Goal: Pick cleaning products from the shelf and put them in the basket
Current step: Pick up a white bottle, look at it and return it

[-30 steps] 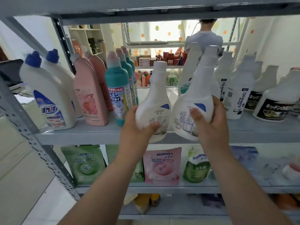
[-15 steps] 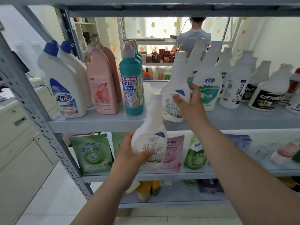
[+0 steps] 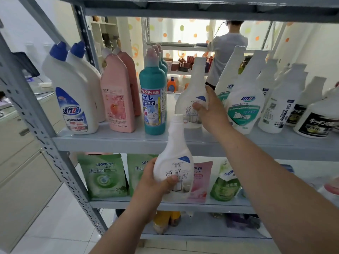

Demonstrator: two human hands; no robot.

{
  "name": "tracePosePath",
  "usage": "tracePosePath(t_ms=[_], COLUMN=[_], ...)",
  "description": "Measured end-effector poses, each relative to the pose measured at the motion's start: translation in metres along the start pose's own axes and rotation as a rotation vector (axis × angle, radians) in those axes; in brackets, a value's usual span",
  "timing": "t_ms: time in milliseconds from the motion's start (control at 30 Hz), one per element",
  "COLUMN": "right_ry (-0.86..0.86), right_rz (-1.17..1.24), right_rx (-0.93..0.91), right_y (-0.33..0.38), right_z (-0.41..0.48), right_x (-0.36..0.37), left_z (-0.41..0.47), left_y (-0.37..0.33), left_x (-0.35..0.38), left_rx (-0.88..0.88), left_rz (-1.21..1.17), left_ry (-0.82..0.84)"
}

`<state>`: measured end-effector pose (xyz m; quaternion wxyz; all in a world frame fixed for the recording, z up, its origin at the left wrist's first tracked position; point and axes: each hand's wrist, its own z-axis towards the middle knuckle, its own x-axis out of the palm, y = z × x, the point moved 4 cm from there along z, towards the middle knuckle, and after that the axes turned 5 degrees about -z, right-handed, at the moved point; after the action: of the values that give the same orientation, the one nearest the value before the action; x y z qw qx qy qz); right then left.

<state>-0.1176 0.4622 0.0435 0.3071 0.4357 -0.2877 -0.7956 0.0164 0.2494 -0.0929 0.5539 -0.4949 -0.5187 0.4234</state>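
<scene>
Right now the left grip (image 3: 156,182) is curled round the lower body of a white bottle (image 3: 174,158), thumb across the front of its label, and holds it in the air in front of the shelf (image 3: 110,142). This bottle is nearly upright, its neck reaching up across the front edge of the upper board, its body in front of the pouches on the lower board (image 3: 183,205). The right grip (image 3: 211,110) is higher and further in, wrapped round the waist of a second white bottle (image 3: 192,85) of the same kind, thumb on the label and fingers round the far side. That second bottle is on the upper board, between a teal bottle (image 3: 153,99) on its left and a white bottle with a green label (image 3: 244,103) on its right; its base is down at the board, but I cannot tell whether it touches. Left of the teal bottle stand pink bottles (image 3: 117,99), then white bottles with blue caps (image 3: 71,92) by the shelf's upright. Further right are more white bottles, the last with a black label (image 3: 317,121). On the lower board stand green pouches (image 3: 104,175), with a pink pouch (image 3: 201,178) just behind the bottle in the left grip. Beyond the shelf, another person (image 3: 227,57) stands facing away at a second rack, in front of a dotted curtain.
</scene>
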Motion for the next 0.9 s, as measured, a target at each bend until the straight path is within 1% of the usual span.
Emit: tracePosePath(t_ms=[200,333,467,567,667,733,800,867,900], right_ry=[0.022,-0.004,0.033,0.034,0.017,0.062,0.18,0.298,0.327], right_rz=[-0.03,0.031,0.067,0.085,0.151,0.236,0.304,0.396,0.438], right_rx=[0.024,0.088,0.182,0.216,0.066,0.007,0.04,0.143,0.203], right_y=[-0.019,-0.029,-0.028,-0.012,0.005,0.012,0.014,0.013,0.011], right_z=[0.047,0.07,0.066,0.029,-0.037,-0.086,-0.128,-0.162,-0.175], right_x=[0.022,0.036,0.039,0.031,0.023,0.02,0.022,0.027,0.03], left_z=[0.01,0.014,0.013,0.011,0.008,0.003,-0.006,-0.017,-0.023], left_y=[0.007,0.012,0.01,0.007,0.009,0.013,0.019,0.025,0.029], left_x=[0.002,0.0,0.0,-0.003,-0.009,-0.014,-0.018,-0.022,-0.023], left_rx=[-0.015,-0.031,-0.046,-0.038,-0.072,-0.096,-0.118,-0.134,-0.145], left_rz=[0.028,0.012,-0.02,-0.066,-0.097,-0.095,-0.095,-0.102,-0.101], left_ry=[-0.023,-0.035,-0.033,-0.033,-0.039,-0.027,-0.013,-0.021,-0.029])
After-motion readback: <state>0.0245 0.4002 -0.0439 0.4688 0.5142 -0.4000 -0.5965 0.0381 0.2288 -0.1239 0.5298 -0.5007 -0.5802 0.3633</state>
